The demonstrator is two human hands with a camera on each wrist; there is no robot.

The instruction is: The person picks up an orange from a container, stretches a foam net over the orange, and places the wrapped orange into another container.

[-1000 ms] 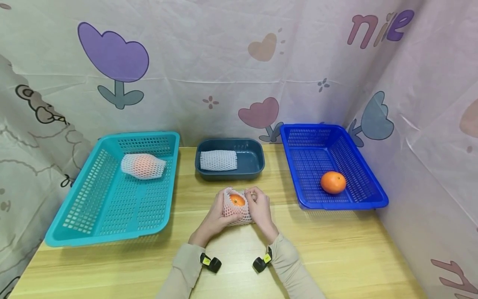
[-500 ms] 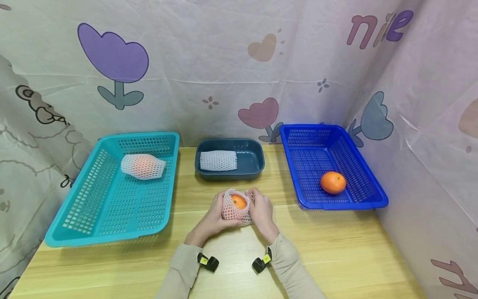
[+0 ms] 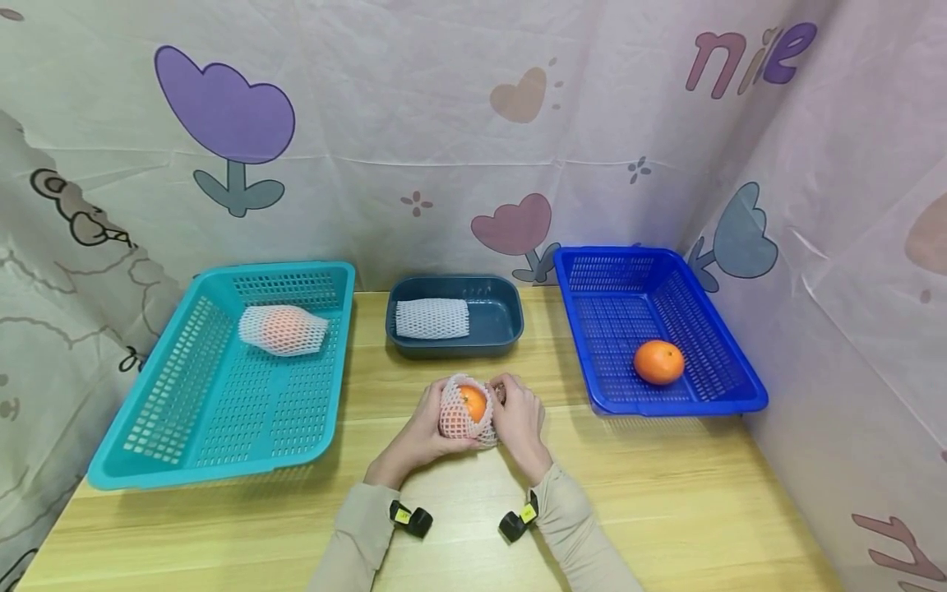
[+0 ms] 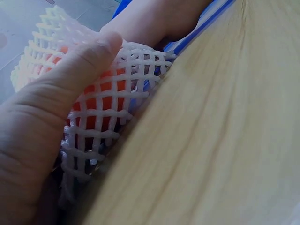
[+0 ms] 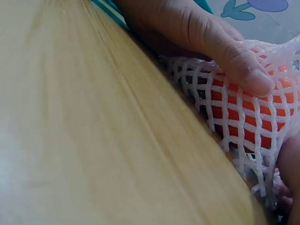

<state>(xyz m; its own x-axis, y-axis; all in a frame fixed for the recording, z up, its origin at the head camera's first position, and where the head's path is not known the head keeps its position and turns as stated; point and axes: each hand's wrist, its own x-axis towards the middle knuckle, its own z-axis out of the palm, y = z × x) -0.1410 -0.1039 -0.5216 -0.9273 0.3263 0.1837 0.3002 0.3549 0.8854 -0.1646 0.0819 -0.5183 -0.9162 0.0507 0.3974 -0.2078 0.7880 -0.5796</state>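
- Between our curled fingers point(image 3: 509, 384), over the pale wooden tabletop point(image 3: 466, 551), we hold a round orange fruit point(image 3: 473, 401) inside a white foam-net sleeve point(image 3: 455, 418).
- Our left hand point(image 3: 427, 429) grips its side; our right hand point(image 3: 521, 419) pinches the sleeve's edge.
- Beyond stand a slate-blue plastic tub point(image 3: 493, 316), a rectangular teal perforated basket point(image 3: 237, 415) and a rectangular royal-blue perforated basket point(image 3: 614, 325).

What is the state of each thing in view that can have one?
Held orange: partly exposed
Held net: around held orange, visible end open
Left hand: gripping held net
Right hand: pinching held net
Fruit in teal basket: net-wrapped
Net in dark tray: flat, apparently unfilled
Orange in blue basket: unwrapped
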